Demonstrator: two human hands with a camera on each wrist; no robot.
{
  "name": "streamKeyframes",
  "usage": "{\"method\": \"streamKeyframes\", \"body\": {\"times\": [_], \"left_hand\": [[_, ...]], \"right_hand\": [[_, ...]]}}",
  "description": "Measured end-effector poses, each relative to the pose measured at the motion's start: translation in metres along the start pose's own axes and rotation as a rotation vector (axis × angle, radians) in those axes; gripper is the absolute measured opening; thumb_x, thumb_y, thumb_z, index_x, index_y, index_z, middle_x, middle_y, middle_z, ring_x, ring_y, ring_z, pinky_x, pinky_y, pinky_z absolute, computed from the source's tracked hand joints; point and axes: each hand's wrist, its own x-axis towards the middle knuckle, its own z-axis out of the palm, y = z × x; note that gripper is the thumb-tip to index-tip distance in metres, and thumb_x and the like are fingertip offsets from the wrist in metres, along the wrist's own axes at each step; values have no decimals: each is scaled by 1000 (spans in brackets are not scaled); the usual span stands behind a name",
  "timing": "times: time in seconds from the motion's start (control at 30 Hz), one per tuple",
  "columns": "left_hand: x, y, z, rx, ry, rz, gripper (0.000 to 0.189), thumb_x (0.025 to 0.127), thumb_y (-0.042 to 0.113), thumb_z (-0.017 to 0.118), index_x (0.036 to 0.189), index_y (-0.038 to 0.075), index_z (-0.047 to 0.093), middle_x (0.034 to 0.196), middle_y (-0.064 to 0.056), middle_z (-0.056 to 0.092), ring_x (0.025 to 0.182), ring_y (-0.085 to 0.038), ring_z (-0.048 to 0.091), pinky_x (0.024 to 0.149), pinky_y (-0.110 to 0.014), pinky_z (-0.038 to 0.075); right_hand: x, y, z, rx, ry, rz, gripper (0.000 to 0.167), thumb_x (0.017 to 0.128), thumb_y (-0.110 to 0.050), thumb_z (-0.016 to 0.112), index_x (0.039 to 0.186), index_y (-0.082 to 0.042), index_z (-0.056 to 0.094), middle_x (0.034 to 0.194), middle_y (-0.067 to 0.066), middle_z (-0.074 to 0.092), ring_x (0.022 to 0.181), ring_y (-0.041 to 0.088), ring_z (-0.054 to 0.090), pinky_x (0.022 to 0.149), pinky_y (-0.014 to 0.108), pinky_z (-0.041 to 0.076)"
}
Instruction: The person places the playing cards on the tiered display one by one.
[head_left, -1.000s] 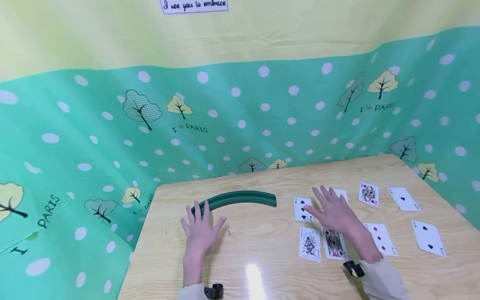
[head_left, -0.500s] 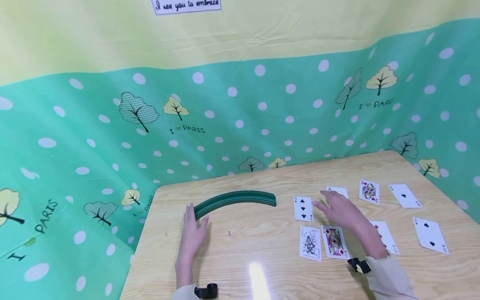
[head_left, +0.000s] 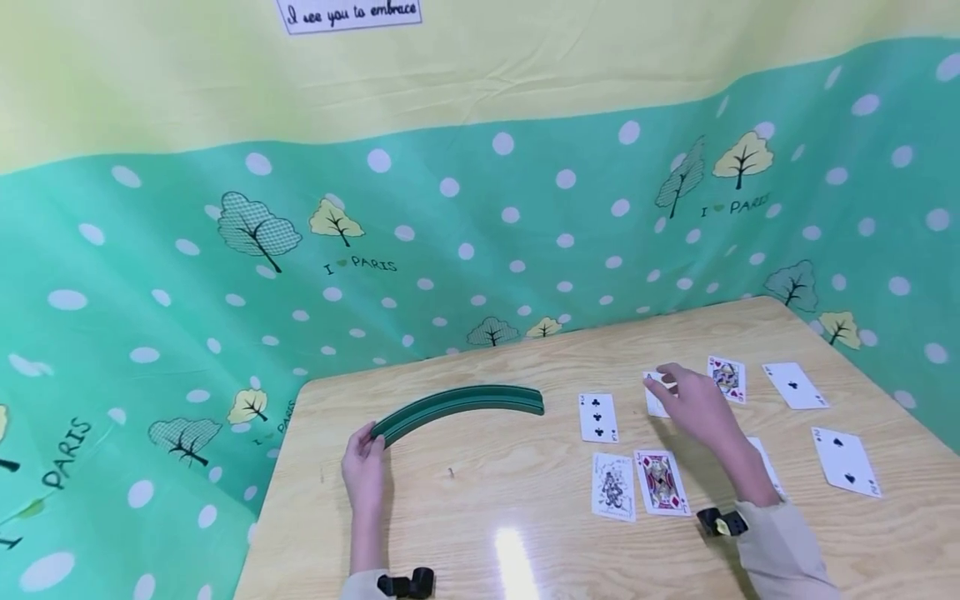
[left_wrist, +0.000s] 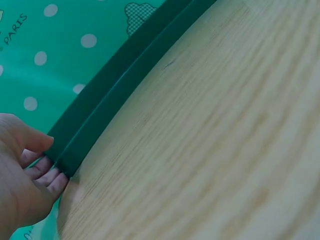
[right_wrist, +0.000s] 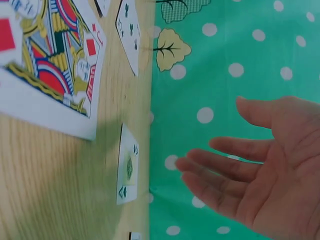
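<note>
A curved green playing-card holder [head_left: 457, 403] with a long groove lies on the wooden table. My left hand [head_left: 364, 475] pinches its left end, thumb on one side and fingers on the other, as the left wrist view shows with the hand [left_wrist: 25, 175] at the end of the holder [left_wrist: 110, 95]. My right hand [head_left: 701, 408] hovers over the ace [head_left: 654, 400], which it partly covers in the head view. Seen from the right wrist, that hand [right_wrist: 265, 170] holds nothing, its fingers loosely bent and apart from the ace of clubs [right_wrist: 128, 167].
Around the right hand lie a three of clubs [head_left: 597, 418], a joker [head_left: 613, 487], a jack of diamonds [head_left: 662, 483], a queen [head_left: 727, 379], an ace-like club card [head_left: 797, 386] and a two of spades [head_left: 847, 462]. A patterned green curtain [head_left: 450, 233] stands behind the table.
My left hand went from spread fingers over the holder's left end to pinching it. My right hand moved right and its fingers drew in over the ace. The head view shifted slightly.
</note>
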Motion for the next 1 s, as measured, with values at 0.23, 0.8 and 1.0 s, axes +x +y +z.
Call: {"method": "streamKeyframes", "body": {"times": [0.23,0.8,1.0], "left_hand": [[2,-1,-11,-30,-28,-19,39,106,2,48,144,-7,52,143,-30,52,134,-36,49,88,-6,46],[6,0,-7,-58,13,-15,37,102,-6,52,139,-10,55,141,-34,53,135,-42,51,93,-8,48],[7,-1,-10,-57,-12,-48,38,101,-6,56,138,-11,54,140,-33,54,133,-41,53,93,-9,50]], "right_hand": [[2,2,-4,37,96,25,46,108,-26,56,129,15,58,113,35,68,100,50,68,84,61,58],[7,14,-8,133,166,32,41,106,-23,61,127,12,62,107,29,71,96,43,68,73,32,57],[6,16,-15,234,181,116,43,107,-23,58,130,13,59,108,30,70,81,11,70,65,16,59]]}}
